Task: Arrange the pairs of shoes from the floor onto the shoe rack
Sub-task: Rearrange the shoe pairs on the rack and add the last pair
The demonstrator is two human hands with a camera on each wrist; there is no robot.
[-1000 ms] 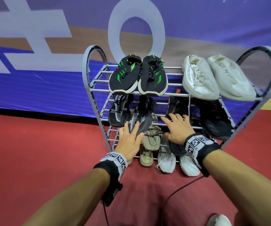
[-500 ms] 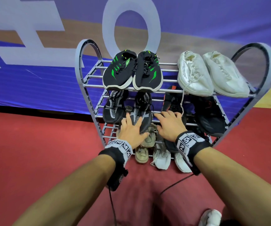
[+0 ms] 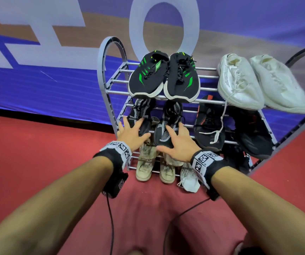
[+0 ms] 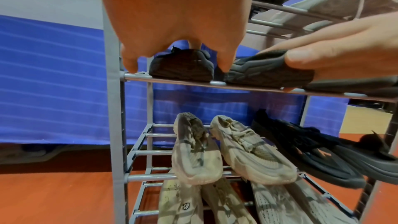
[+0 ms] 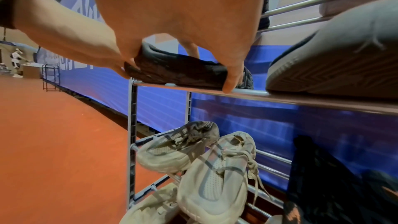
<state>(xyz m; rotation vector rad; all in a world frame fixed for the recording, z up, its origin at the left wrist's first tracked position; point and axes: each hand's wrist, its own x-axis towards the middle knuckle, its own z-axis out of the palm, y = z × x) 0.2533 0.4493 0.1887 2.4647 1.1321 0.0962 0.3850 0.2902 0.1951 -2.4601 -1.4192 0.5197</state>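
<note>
From the head view, we have our left hand [image 3: 131, 132] spread flat on the left dark knit shoe [image 3: 142, 117] and our right hand [image 3: 178, 143] spread over its partner, the right dark knit shoe [image 3: 168, 126]. Both shoes sit on the second shelf of the shoe rack [image 3: 109, 80].

From the left wrist view, straight fingers [image 4: 224, 62] come down beside the toe, and they clasp nothing.

From the right wrist view, the thumb and the fingers [image 5: 231, 81] curl around the toe of the right shoe. We judge these shoes light and soft. The knit will give, so the firm sole edge is the better place to hold.
</note>
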